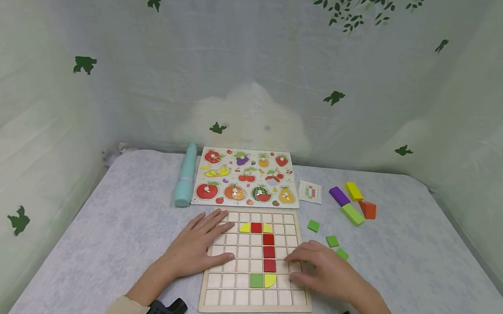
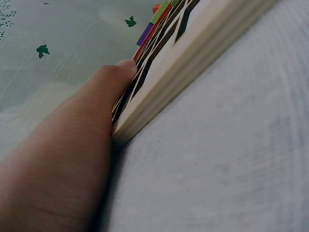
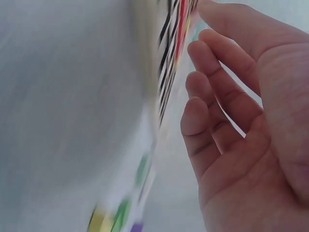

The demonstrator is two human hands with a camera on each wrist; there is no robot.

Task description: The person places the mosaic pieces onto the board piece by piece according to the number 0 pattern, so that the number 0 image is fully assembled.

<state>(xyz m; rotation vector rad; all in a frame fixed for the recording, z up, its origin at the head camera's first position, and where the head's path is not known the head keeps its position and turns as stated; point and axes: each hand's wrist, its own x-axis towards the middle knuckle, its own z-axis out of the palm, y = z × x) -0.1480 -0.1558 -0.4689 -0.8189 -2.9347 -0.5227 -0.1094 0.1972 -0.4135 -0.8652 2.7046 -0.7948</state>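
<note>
A wooden grid board (image 1: 227, 296) lies on the table before me, divided into small square cells. My left hand (image 1: 193, 249) rests on its left side with the fingers spread; in the left wrist view the thumb (image 2: 118, 72) lies along the board's edge. Over the right edge hovers my right hand (image 1: 326, 270), its fingers loosely bent; the right wrist view shows nothing in the palm (image 3: 241, 179). Several red square tiles (image 1: 269, 252), three yellow rounded tiles (image 1: 270, 281) and one green square tile (image 1: 256, 280) sit in cells, forming a hooked line.
Three green tiles (image 1: 314, 225) lie loose right of the board. Beyond them are purple (image 1: 339, 196), yellow (image 1: 354, 191), light green (image 1: 353, 214) and orange (image 1: 368, 210) blocks. Behind the board lie a fruit puzzle (image 1: 229, 171), a small pattern card (image 1: 310, 192) and a teal roll (image 1: 185, 177).
</note>
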